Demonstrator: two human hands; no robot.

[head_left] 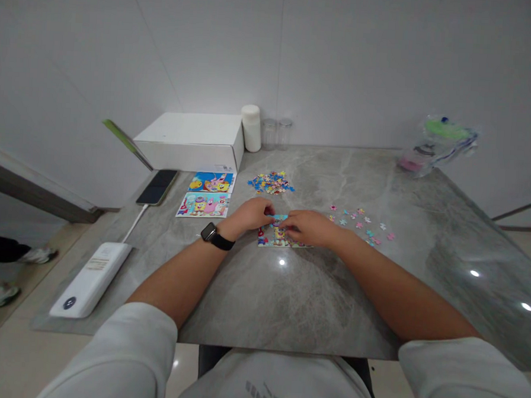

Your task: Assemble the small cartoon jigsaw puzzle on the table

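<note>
A partly assembled cartoon jigsaw puzzle (267,240) lies flat on the table in front of me. My left hand (253,215) reaches its upper left edge, with thumb and fingers bent in a pinch. From the other side, my right hand (312,226) rests over the puzzle's right part, its fingertips pinched together above the surface. Whatever lies between the fingertips of either hand is too small and covered to make out. Loose puzzle pieces (359,225) are scattered to the right, and a heap of pieces (272,182) sits beyond my hands.
Two cartoon picture cards (204,205) lie at left, before a white box (191,138). Near it stand a white bottle (251,129) and two clear glasses (276,134). A phone (158,187) is cabled to a white power bank (93,279). A plastic bag (437,145) sits far right.
</note>
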